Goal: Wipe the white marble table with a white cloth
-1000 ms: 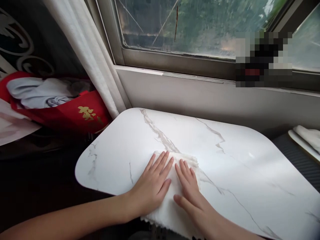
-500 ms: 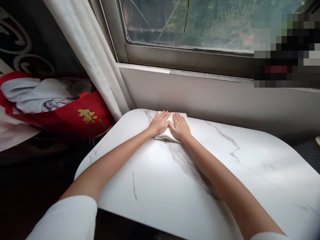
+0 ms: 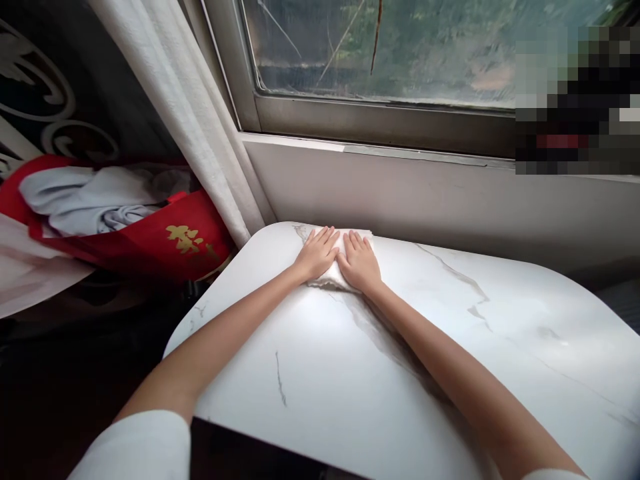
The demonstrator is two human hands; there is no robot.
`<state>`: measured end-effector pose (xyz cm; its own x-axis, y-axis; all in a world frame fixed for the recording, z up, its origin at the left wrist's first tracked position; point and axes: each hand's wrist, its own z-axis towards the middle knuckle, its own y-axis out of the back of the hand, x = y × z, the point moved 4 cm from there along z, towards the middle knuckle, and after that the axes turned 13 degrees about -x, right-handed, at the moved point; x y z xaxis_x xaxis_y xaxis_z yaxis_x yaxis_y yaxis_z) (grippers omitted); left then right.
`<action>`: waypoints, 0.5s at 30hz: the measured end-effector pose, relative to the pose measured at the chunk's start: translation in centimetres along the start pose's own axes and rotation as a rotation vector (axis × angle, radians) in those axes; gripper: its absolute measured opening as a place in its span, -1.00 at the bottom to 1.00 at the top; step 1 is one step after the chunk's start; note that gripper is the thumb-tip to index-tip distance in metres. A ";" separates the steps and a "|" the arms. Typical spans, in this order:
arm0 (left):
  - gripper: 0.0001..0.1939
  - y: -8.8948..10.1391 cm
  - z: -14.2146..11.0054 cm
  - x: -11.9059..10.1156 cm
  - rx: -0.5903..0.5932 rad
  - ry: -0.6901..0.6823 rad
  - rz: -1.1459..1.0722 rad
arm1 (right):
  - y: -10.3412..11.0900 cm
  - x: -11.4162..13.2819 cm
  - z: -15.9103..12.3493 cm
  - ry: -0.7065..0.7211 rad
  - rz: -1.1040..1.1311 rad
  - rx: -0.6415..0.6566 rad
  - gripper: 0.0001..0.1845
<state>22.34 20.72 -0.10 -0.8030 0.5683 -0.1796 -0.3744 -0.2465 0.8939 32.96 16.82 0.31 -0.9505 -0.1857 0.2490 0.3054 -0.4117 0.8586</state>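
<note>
At the far edge of the surface, close under the window wall: one small white terry cloth [image 3: 334, 272], bunched flat, lying on the white marble-patterned tabletop with grey veins [image 3: 390, 373].

Left hand [image 3: 316, 254]: palm down on the left half of the cloth, arm fully stretched; fingers [image 3: 325, 236] straight, held close together, pressing on the cloth rather than clamped round it.

Right hand [image 3: 358, 261]: palm down on the right half, beside the left hand and all but touching it; fingers likewise straight and together, flat on the cloth.

Step in hand, as judged: wiping the surface, with the stroke at its farthest reach by the back edge. A further stroke would call for even downward pressure from both palms so the cloth slides with them and does not ruck up or slip out; the veined strip toward the near edge and the broad right part of the surface lie within reach only by drawing back or sideways.

Surroundings: grey window ledge wall [image 3: 430, 193] just behind the cloth; metal-framed window [image 3: 380, 123] above it; off-white curtain [image 3: 185, 113] hanging at the left; red fabric bag with gold lettering [image 3: 165, 243], holding pale grey cloth [image 3: 95, 200], well apart to the left.
</note>
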 end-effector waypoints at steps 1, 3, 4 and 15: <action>-0.51 0.6 -1.4 -0.2 -0.002 -0.013 -0.005 | 0.4 0.9 -1.2 -0.002 0.013 0.005 -0.37; -0.51 2.1 -4.7 -0.6 -0.005 -0.042 -0.023 | 1.3 3.0 -4.1 0.000 0.052 0.025 -0.36; -0.50 3.0 -6.6 -0.9 -0.007 -0.056 -0.034 | 1.8 4.1 -5.7 0.006 0.080 0.041 -0.36; -0.48 10.2 -20.4 -3.1 0.056 -0.070 -0.056 | 6.5 12.1 -16.6 0.160 0.424 0.356 -0.23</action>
<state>11.60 0.46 1.20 -0.7467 0.6336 -0.2023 -0.3894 -0.1700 0.9052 24.35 -2.91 1.52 -0.7201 -0.4128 0.5577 0.5940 0.0488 0.8030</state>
